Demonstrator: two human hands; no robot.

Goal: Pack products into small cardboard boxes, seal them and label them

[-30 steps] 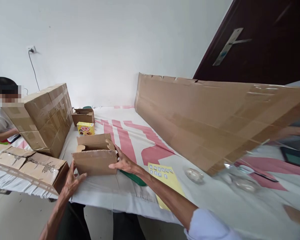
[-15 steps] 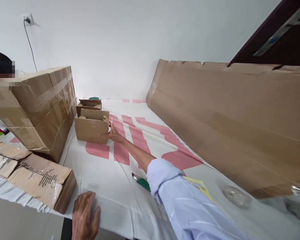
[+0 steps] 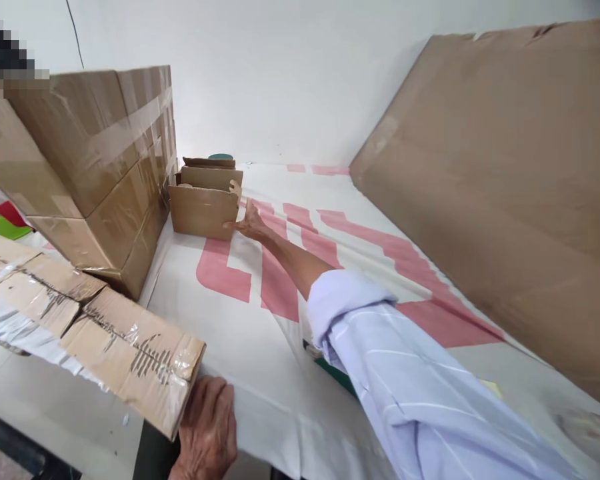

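Note:
Across the table, my right hand point(image 3: 251, 222) is stretched out to an open cardboard box point(image 3: 203, 212). Its fingers are spread. The thumb lies at the box's lower right front corner, and the other fingers stand off its right side. The box is upright with its flaps raised, close in front of another open box point(image 3: 209, 162), which is mostly hidden. At the near table edge my left hand point(image 3: 207, 420) rests with bent fingers against or beside the end of a long taped carton point(image 3: 135, 360); nothing shows in its grasp.
Taped cartons point(image 3: 115, 147) are stacked at the left, with a person partly seen behind them. A large brown cardboard sheet point(image 3: 495, 187) leans at the right. A green-handled cutter point(image 3: 335, 375) lies partly under my right sleeve. A white cloth point(image 3: 220, 333) with red print covers the table.
The view has turned and dipped. The open box has slid back closer to the one behind it, and my right fingers have spread off its side. My left hand is now nearer the taped carton.

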